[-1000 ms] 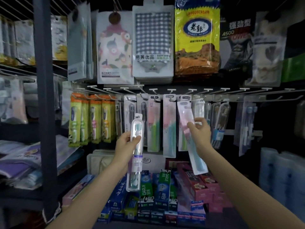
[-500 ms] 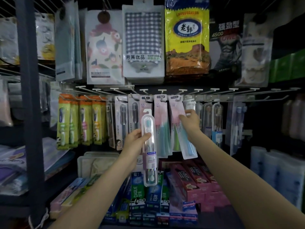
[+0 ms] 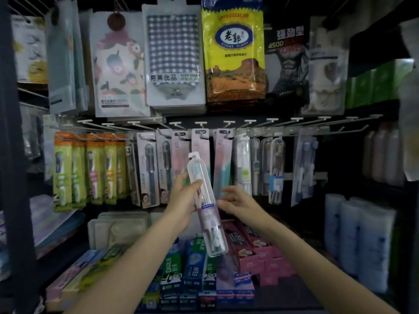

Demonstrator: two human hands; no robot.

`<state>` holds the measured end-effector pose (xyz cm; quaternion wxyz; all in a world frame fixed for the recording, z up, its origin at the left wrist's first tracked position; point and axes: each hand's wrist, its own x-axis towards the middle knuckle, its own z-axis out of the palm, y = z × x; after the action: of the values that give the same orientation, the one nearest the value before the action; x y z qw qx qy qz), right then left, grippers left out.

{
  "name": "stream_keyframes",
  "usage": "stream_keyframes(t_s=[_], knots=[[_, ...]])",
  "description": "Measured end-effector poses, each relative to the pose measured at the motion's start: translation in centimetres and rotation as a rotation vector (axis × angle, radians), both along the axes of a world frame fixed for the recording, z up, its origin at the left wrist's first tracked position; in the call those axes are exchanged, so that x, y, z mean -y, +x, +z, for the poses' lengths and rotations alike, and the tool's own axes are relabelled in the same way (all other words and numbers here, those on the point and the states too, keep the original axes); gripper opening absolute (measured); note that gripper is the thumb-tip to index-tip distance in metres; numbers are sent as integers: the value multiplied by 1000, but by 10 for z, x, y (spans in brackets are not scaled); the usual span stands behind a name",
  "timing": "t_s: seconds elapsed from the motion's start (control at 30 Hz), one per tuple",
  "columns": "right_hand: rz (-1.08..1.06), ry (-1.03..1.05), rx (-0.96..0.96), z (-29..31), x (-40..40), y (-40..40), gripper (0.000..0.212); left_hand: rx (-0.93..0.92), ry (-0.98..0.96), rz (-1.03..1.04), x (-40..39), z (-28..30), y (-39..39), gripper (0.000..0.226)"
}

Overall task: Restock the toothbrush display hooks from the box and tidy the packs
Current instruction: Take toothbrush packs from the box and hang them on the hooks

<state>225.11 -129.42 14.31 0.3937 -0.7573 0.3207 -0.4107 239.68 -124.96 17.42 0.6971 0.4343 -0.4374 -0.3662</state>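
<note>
L hand (image 3: 183,200) grips a clear toothbrush case (image 3: 205,205) at mid-length, thumb across the front, fingers behind. Case tilts, hang tab up-left, bottom end down-right over the toothpaste boxes (image 3: 195,264). R hand (image 3: 235,201) sits just right of the case, fingers loosely spread & relaxed, fingertips at or nearly at the case's edge near the blue label; contact can't be told, holds nothing. Case is in front of the pink/teal packs (image 3: 199,155) hanging on the hooks (image 3: 200,124), below hook level, not hung. Yellow-green packs (image 3: 88,168) hang further left.
</note>
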Motion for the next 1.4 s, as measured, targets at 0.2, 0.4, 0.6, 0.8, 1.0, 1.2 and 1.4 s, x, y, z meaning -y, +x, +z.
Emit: stream_keyframes(t_s=[0.2, 0.4, 0.6, 0.8, 1.0, 1.2, 1.4], knots=[[-19, -31, 178, -12, 0, -34, 47, 171, -73, -86, 12, 7, -62, 37], [-302, 75, 406, -17, 39, -105, 48, 451, -81, -3, 25, 0, -73, 31], [-361, 8, 308, 5, 78, -138, 54, 360, -28, 50, 33, -20, -74, 24], [-272, -65, 169, 27, 96, -140, 55, 320, -16, 79, 27, -36, -69, 30], [-242, -102, 43, 21, 101, -147, 59, 251, 31, 117, 32, -56, -69, 24], [-339, -237, -219, 31, 107, -152, 65, 243, 67, 152, 40, -62, -80, 26], [-435, -202, -143, 0, 103, -140, 58, 387, 43, 113, 35, -85, -103, 25]])
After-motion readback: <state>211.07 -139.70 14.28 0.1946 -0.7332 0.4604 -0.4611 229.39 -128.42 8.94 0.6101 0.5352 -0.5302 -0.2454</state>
